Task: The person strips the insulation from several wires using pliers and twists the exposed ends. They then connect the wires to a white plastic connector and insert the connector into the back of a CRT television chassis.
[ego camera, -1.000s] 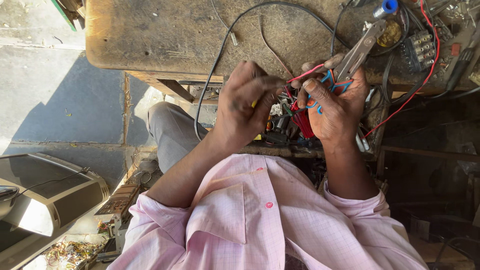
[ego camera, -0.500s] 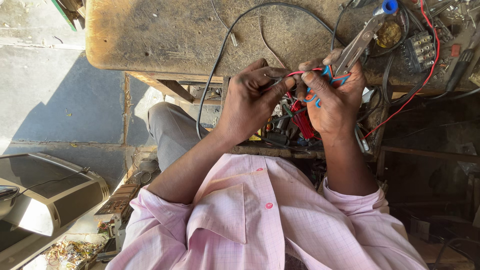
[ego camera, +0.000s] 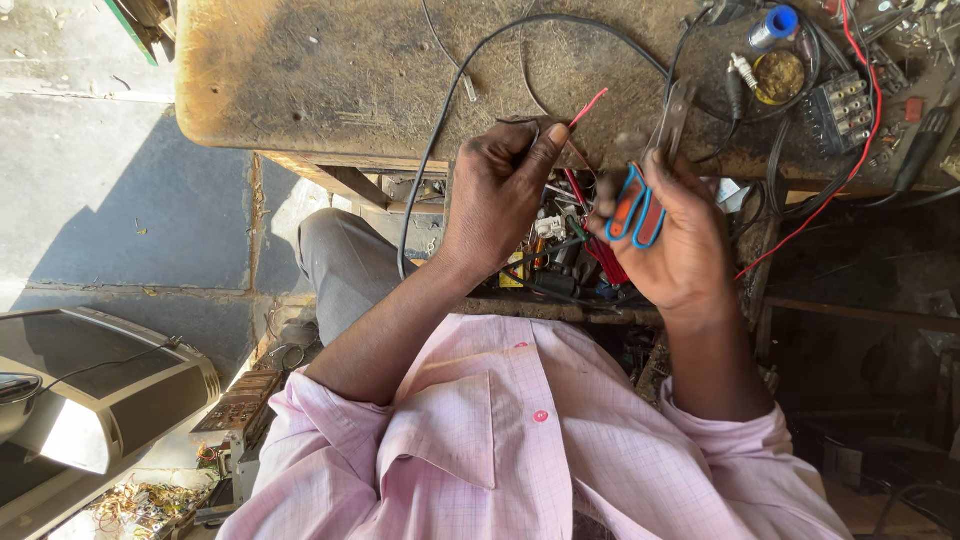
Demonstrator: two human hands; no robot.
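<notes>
My left hand (ego camera: 500, 195) pinches a thin red wire (ego camera: 588, 108) between thumb and fingers, its free end sticking up and to the right over the worn wooden bench (ego camera: 330, 80). My right hand (ego camera: 675, 235) grips a pair of pliers (ego camera: 650, 180) by their blue and orange handles, with the metal jaws pointing up toward the bench. The two hands are a little apart, above an open drawer of small parts (ego camera: 570, 250). A black cable (ego camera: 480, 60) loops across the bench top behind my left hand.
At the bench's right end lie a blue-capped spool (ego camera: 775, 25), a round tin (ego camera: 778, 75), a terminal block (ego camera: 840, 105) and red and black wires (ego camera: 860, 90). A grey device (ego camera: 90, 390) sits on the floor at the lower left, beside a circuit board (ego camera: 235, 410).
My hands have separated: the left pulled the red wire out to the left, and the right drew the pliers away from it. The wire end now stands free.
</notes>
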